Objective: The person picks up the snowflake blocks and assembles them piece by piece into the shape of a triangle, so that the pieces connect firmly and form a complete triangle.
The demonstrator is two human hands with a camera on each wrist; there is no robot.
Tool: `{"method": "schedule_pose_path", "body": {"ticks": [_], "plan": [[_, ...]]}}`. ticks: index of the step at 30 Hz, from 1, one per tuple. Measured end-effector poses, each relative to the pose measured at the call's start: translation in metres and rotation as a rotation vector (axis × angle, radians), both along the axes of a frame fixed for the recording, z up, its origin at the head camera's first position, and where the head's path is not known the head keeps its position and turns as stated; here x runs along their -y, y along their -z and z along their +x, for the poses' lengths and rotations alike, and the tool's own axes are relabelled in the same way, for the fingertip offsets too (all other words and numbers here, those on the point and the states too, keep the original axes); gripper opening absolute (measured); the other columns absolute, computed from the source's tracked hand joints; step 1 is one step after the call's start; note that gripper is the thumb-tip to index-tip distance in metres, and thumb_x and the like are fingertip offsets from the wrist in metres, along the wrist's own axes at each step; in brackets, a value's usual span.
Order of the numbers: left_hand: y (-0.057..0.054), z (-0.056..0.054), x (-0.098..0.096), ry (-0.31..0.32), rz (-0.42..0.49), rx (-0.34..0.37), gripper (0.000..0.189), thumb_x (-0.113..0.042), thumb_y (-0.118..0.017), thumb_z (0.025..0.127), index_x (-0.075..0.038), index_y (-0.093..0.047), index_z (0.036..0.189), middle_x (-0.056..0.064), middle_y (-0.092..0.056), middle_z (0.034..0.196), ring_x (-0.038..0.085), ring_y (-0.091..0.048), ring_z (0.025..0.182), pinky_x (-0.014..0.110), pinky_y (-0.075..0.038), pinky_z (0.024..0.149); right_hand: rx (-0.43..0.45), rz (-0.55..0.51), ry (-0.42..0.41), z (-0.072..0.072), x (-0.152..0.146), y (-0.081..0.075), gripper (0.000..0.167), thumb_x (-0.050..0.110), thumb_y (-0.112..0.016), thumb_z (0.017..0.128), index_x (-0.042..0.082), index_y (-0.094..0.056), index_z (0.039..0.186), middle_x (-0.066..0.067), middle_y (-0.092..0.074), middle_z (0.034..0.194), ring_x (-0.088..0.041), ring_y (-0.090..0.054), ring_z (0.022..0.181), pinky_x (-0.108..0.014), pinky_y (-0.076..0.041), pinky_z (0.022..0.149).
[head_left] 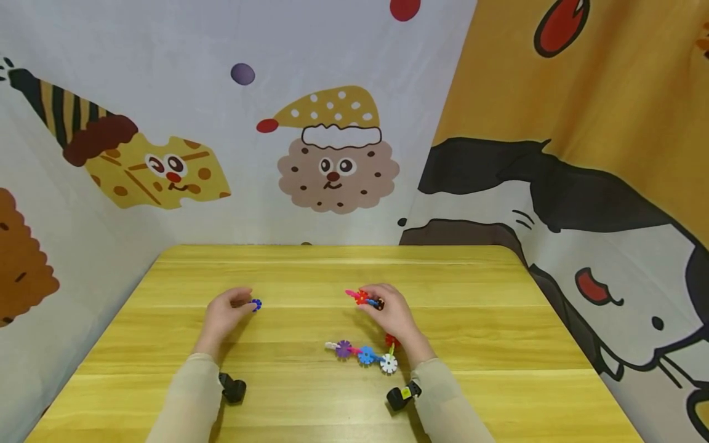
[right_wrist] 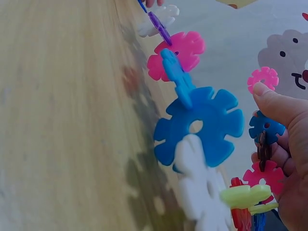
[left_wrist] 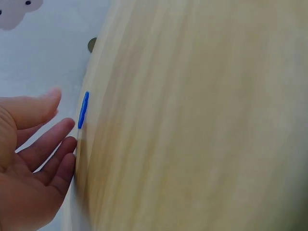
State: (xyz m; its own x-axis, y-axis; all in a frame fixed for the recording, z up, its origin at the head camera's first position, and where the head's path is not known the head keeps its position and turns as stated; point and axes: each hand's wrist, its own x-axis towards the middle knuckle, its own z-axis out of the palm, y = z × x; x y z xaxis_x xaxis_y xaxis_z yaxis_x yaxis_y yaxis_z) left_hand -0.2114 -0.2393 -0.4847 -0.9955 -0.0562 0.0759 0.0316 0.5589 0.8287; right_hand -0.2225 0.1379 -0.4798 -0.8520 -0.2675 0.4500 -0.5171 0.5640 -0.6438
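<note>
My left hand (head_left: 226, 312) is at the left of the table, beside a dark blue notched disc (head_left: 256, 305). In the left wrist view that blue disc (left_wrist: 83, 109) appears edge-on, just past the parted thumb and fingers. My right hand (head_left: 390, 309) pinches a chain of interlocking snowflake discs, with a red disc (head_left: 362, 298), pink, blue and dark ones showing by its fingers. From under the right wrist run more joined discs: a white disc (head_left: 389, 363), a blue disc (right_wrist: 199, 126), a pink disc (right_wrist: 192, 45) and a purple disc (head_left: 343, 349). The palm hides part of the chain.
The wooden table (head_left: 288, 400) has its far edge against a printed cloth (head_left: 249, 154). Black wrist cameras sit on both forearms, one by the left sleeve (head_left: 185, 400) and one by the right sleeve (head_left: 451, 400).
</note>
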Motion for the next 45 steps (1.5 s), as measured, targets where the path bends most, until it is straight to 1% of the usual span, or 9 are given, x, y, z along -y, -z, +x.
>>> {"method": "schedule_pose_path", "body": {"ticks": [5,14,17,20,23,30,36,40,45], "plan": [[0.001,0.003,0.007,0.021,0.011,0.064,0.045,-0.011,-0.070,0.092,0.007,-0.057,0.132,0.026,-0.060,0.128,0.040,-0.056,0.116,0.051,-0.045,0.098,0.009,-0.012,0.015,0.000,0.000,0.001,0.036,0.008,-0.084,0.078,0.006,-0.072,0.112,-0.002,-0.065,0.095,-0.018,-0.060,0.087,-0.039,-0.054,0.076],[0.008,0.001,0.011,0.053,-0.012,0.091,0.048,-0.010,-0.074,0.089,0.009,-0.058,0.131,0.029,-0.056,0.132,0.045,-0.051,0.121,0.054,-0.043,0.101,0.019,-0.015,0.017,0.000,0.000,0.001,0.036,0.008,-0.084,0.078,0.007,-0.072,0.112,-0.003,-0.066,0.096,-0.019,-0.061,0.087,-0.039,-0.055,0.075],[0.010,-0.001,0.010,0.060,-0.052,0.077,0.046,-0.010,-0.074,0.089,0.009,-0.059,0.129,0.029,-0.057,0.129,0.046,-0.053,0.119,0.055,-0.043,0.100,0.025,-0.012,0.017,0.001,0.000,0.000,0.035,0.008,-0.084,0.079,0.008,-0.072,0.112,-0.002,-0.065,0.096,-0.018,-0.060,0.087,-0.039,-0.054,0.076],[0.010,-0.003,0.008,0.050,-0.092,0.057,0.044,-0.012,-0.075,0.088,0.008,-0.062,0.126,0.028,-0.060,0.123,0.044,-0.055,0.113,0.055,-0.045,0.097,0.029,-0.016,0.011,0.001,0.000,0.000,0.035,0.008,-0.083,0.080,0.008,-0.072,0.113,-0.002,-0.065,0.096,-0.018,-0.060,0.088,-0.040,-0.054,0.077],[0.011,-0.004,0.005,0.023,-0.112,0.043,0.041,-0.013,-0.076,0.088,0.006,-0.065,0.123,0.027,-0.062,0.118,0.041,-0.057,0.107,0.054,-0.046,0.093,0.030,-0.016,0.010,0.002,-0.001,0.001,0.035,0.008,-0.083,0.080,0.007,-0.072,0.114,-0.002,-0.065,0.097,-0.018,-0.060,0.088,-0.040,-0.054,0.077],[0.013,-0.003,0.000,-0.030,-0.153,0.011,0.032,-0.010,-0.076,0.087,0.006,-0.067,0.113,0.026,-0.064,0.112,0.040,-0.058,0.102,0.054,-0.047,0.089,0.025,-0.008,0.010,0.001,-0.001,0.003,0.036,0.009,-0.083,0.080,0.010,-0.072,0.114,-0.002,-0.066,0.099,-0.018,-0.061,0.089,-0.040,-0.054,0.078],[0.012,-0.002,-0.002,-0.052,-0.101,0.039,0.031,-0.009,-0.076,0.087,0.005,-0.063,0.111,0.024,-0.064,0.110,0.038,-0.056,0.101,0.052,-0.046,0.089,0.020,-0.016,0.010,0.001,0.000,0.003,0.035,0.009,-0.083,0.080,0.011,-0.072,0.113,-0.002,-0.066,0.099,-0.018,-0.061,0.088,-0.039,-0.054,0.076],[0.012,-0.002,-0.003,-0.064,-0.053,0.054,0.029,-0.006,-0.075,0.087,0.004,-0.061,0.110,0.022,-0.064,0.105,0.034,-0.056,0.096,0.047,-0.046,0.086,0.014,-0.010,0.013,0.001,0.000,0.003,0.035,0.008,-0.083,0.080,0.010,-0.072,0.113,-0.002,-0.066,0.097,-0.018,-0.061,0.088,-0.038,-0.054,0.077],[0.010,-0.002,-0.006,-0.075,-0.046,0.056,0.021,-0.003,-0.071,0.090,0.000,-0.063,0.109,0.021,-0.065,0.103,0.035,-0.059,0.094,0.049,-0.048,0.083,0.027,-0.014,0.020,0.001,0.000,0.004,0.035,0.008,-0.084,0.079,0.009,-0.072,0.112,-0.001,-0.065,0.094,-0.017,-0.060,0.086,-0.038,-0.054,0.076]]}}
